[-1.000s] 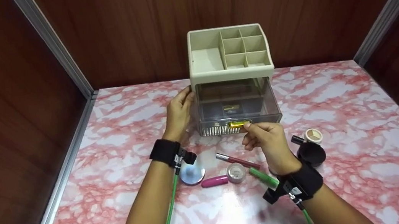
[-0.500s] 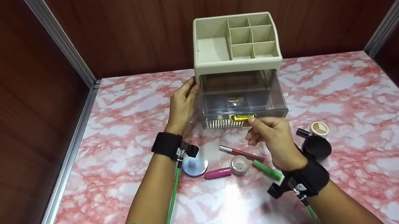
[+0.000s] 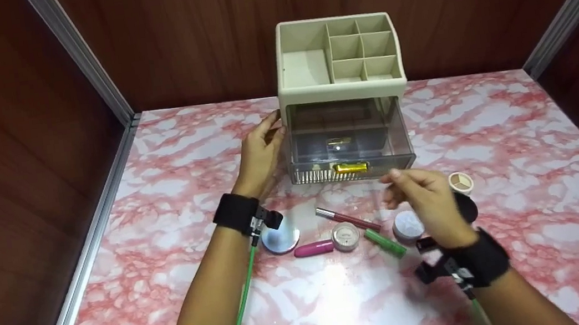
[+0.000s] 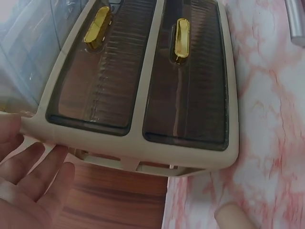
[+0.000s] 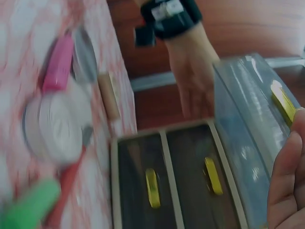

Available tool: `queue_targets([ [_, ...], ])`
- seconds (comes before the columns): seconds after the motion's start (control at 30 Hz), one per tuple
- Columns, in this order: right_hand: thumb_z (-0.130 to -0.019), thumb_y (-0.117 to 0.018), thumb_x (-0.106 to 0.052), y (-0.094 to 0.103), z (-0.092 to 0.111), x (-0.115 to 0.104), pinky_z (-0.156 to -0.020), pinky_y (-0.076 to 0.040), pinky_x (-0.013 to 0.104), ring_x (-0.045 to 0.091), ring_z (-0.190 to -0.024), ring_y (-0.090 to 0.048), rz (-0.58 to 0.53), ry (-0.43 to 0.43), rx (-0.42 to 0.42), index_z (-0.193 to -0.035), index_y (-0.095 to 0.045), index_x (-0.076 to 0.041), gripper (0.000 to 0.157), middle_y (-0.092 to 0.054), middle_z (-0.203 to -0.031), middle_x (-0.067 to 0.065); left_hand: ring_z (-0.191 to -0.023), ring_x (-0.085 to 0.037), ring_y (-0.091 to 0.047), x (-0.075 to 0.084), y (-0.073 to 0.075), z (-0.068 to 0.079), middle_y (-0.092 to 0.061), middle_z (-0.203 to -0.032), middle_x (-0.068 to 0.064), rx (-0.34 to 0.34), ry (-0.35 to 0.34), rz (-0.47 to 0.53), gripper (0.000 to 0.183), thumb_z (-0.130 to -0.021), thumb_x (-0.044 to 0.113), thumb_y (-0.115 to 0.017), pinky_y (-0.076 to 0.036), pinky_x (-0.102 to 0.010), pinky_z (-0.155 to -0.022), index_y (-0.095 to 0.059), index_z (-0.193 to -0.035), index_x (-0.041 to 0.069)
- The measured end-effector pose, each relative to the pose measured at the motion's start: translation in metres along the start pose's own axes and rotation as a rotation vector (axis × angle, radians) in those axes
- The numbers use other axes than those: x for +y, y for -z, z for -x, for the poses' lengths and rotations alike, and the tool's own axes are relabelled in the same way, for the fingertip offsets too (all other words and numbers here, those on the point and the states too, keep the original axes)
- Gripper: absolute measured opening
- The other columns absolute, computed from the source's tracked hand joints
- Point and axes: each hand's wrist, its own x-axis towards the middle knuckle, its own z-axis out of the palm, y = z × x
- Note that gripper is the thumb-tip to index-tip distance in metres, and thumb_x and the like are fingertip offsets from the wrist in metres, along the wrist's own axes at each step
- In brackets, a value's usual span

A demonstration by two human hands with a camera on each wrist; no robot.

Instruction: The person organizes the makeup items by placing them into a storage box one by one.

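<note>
A cream cosmetics organizer (image 3: pixel 342 92) stands at the back, its clear top drawer (image 3: pixel 313 175) pulled out. My left hand (image 3: pixel 259 155) rests against the organizer's left side, fingers fairly straight; the left wrist view has its fingertips (image 4: pixel 59 152) at the cream frame's edge. Just right of the drawer's front corner is my right hand (image 3: pixel 429 200), fingers loosely bent and holding nothing, apart from the gold drawer handle (image 3: pixel 351 168). Below the pulled drawer, two closed dark drawers with gold handles (image 4: pixel 182 39) show in both wrist views.
Makeup lies before the organizer: a round bluish disc (image 3: pixel 280 236), pink tube (image 3: pixel 313 248), clear jar (image 3: pixel 345 237), red tube with silver end (image 3: pixel 350 219), green tube (image 3: pixel 385 243) and white-topped jar (image 3: pixel 408 226). Near my right hand are a three-colour palette (image 3: pixel 460 182) and black round case (image 3: pixel 468 209).
My right hand has let go of the gold handle and moved right and toward me, uncovering the white-topped jar. The drawer stays out; my left hand stays at the organizer's side.
</note>
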Motion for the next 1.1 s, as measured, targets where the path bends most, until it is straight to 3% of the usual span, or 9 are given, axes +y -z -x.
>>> queue_targets([
  [0.13,-0.100,-0.055,-0.010,0.025,0.008,-0.008,-0.055,-0.054,0.028,0.021,-0.058,-0.063,0.030,0.050,0.067,-0.096,-0.064,0.018,0.030,-0.065,-0.071,0.021,-0.117,-0.020,-0.058,-0.003,0.003,0.005,-0.056,-0.135,-0.012,-0.029,0.029,0.042,0.042,-0.099,0.011,-0.056,-0.044,-0.023,-0.097,-0.051,-0.139,0.001],
  [0.3,-0.098,-0.057,-0.008,0.059,0.018,-0.017,-0.056,-0.055,0.027,0.021,-0.059,-0.064,0.096,0.104,0.145,-0.096,-0.065,0.017,0.026,-0.066,-0.072,0.021,-0.128,-0.021,-0.049,-0.008,0.002,0.010,-0.047,-0.144,-0.014,-0.064,0.134,0.192,0.043,-0.100,0.009,-0.052,-0.037,-0.023,-0.104,-0.045,-0.142,-0.002],
  [0.4,-0.098,-0.057,-0.006,0.077,0.024,-0.018,-0.059,-0.056,0.028,0.022,-0.060,-0.065,0.111,0.138,0.191,-0.096,-0.064,0.019,0.026,-0.066,-0.072,0.022,-0.131,-0.020,-0.046,-0.012,0.001,0.014,-0.044,-0.146,-0.014,-0.081,0.167,0.222,0.044,-0.102,0.008,-0.048,-0.035,-0.023,-0.105,-0.040,-0.144,-0.001],
  [0.47,-0.097,-0.059,-0.006,0.088,0.028,-0.017,-0.061,-0.056,0.028,0.022,-0.062,-0.065,0.116,0.132,0.234,-0.097,-0.064,0.020,0.026,-0.066,-0.072,0.022,-0.130,-0.018,-0.046,-0.014,0.001,0.016,-0.044,-0.146,-0.013,-0.089,0.172,0.199,0.045,-0.102,0.010,-0.048,-0.035,-0.021,-0.105,-0.038,-0.145,0.000],
  [0.57,-0.096,-0.061,-0.009,0.103,0.033,-0.013,-0.064,-0.056,0.026,0.020,-0.066,-0.066,0.261,0.050,0.264,-0.103,-0.064,0.016,0.026,-0.068,-0.077,0.018,-0.125,-0.015,-0.050,-0.019,0.000,0.018,-0.049,-0.143,-0.009,-0.083,0.207,0.192,0.045,-0.102,0.016,-0.050,-0.039,-0.022,-0.101,-0.042,-0.145,0.003],
  [0.67,-0.095,-0.065,-0.021,0.114,0.035,-0.006,-0.069,-0.056,0.028,0.021,-0.077,-0.068,0.574,-0.101,0.186,-0.114,-0.066,0.005,0.032,-0.071,-0.088,0.012,-0.108,-0.017,-0.057,-0.024,0.003,0.020,-0.060,-0.131,-0.008,-0.062,0.242,0.215,0.040,-0.101,0.018,-0.053,-0.048,-0.030,-0.090,-0.052,-0.139,0.005],
  [0.83,-0.091,-0.066,-0.046,0.123,0.032,0.004,-0.087,-0.047,0.057,0.043,-0.108,-0.058,1.001,-0.290,-0.098,-0.142,-0.049,-0.010,0.065,-0.059,-0.127,0.022,-0.110,-0.017,-0.058,-0.030,0.007,0.023,-0.064,-0.124,-0.006,-0.047,0.226,0.216,0.032,-0.100,0.015,-0.055,-0.046,-0.036,-0.096,-0.061,-0.130,0.004],
  [0.97,-0.089,-0.068,-0.046,0.125,0.028,0.012,-0.097,-0.033,0.067,0.050,-0.125,-0.041,1.110,-0.349,-0.247,-0.150,-0.037,-0.011,0.078,-0.040,-0.144,0.025,-0.118,-0.018,-0.056,-0.030,0.006,0.022,-0.061,-0.128,-0.008,-0.059,0.219,0.242,0.032,-0.100,0.012,-0.055,-0.043,-0.034,-0.101,-0.059,-0.131,0.003],
  [1.1,-0.086,-0.075,-0.033,0.128,0.029,0.019,-0.096,-0.036,0.065,0.049,-0.124,-0.042,1.160,-0.326,-0.294,-0.148,-0.039,-0.006,0.076,-0.039,-0.144,0.025,-0.117,-0.018,-0.056,-0.021,-0.001,0.022,-0.060,-0.130,-0.008,-0.085,0.226,0.245,0.033,-0.100,0.010,-0.055,-0.044,-0.030,-0.100,-0.058,-0.132,0.002],
])
